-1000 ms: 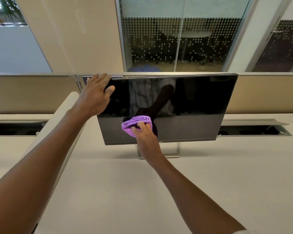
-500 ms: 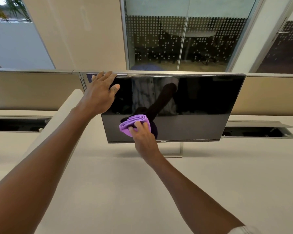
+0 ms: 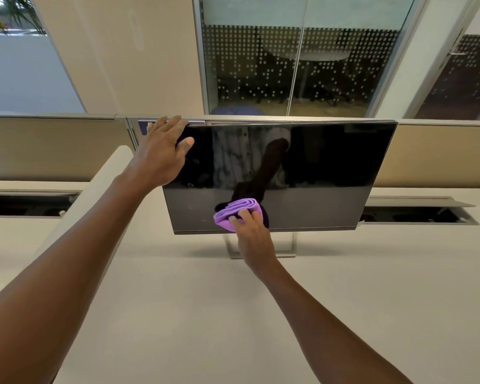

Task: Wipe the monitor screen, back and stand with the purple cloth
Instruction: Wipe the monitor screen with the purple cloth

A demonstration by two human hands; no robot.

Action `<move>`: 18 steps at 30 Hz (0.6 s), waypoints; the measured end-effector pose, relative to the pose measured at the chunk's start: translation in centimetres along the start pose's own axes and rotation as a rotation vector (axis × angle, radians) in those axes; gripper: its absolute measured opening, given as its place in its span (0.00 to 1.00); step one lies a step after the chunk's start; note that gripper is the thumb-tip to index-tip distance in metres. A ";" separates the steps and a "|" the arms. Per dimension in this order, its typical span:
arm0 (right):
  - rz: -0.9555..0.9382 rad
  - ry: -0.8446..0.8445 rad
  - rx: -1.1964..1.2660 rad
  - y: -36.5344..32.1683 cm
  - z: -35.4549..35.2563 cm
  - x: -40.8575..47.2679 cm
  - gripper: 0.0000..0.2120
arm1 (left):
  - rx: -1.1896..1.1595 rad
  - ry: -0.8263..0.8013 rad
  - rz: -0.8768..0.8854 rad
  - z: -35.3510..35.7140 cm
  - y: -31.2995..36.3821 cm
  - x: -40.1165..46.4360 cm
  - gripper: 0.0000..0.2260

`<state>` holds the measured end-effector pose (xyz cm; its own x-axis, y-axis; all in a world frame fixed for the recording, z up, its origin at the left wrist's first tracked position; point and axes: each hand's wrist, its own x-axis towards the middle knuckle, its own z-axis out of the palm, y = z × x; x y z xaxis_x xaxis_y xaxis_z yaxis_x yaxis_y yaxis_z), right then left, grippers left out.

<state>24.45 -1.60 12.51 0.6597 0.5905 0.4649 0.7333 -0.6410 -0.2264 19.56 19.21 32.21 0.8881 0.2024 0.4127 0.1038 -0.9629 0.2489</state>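
Near the worktop's far edge stands the monitor on its stand, screen dark & tilted toward the camera. Left hand rests on the monitor's top-left corner, fingers straight over the top edge, thumb on the glass. Right hand holds the purple cloth, folded into a wad, fingers curled on it, pressing it vs. the screen's lower part, a bit left of centre, just above the bottom bezel. Behind the worktop: low divider panel, then dotted glass wall.
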 end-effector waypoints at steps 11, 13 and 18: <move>0.207 -0.073 0.072 4.0 0.7 -3.6 0.16 | 0.014 0.024 0.022 -0.2 0.5 -0.3 0.22; 0.244 0.038 0.093 4.9 -0.2 -3.0 0.15 | 0.010 0.014 0.013 0.0 0.3 -0.1 0.22; 0.167 0.191 0.136 2.8 -1.4 0.4 0.12 | 0.021 0.005 0.002 0.4 -0.4 0.2 0.23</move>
<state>26.50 -3.84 13.30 0.7400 0.3708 0.5611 0.6406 -0.6428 -0.4200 19.88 19.56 31.88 0.8861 0.2017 0.4173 0.1117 -0.9668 0.2300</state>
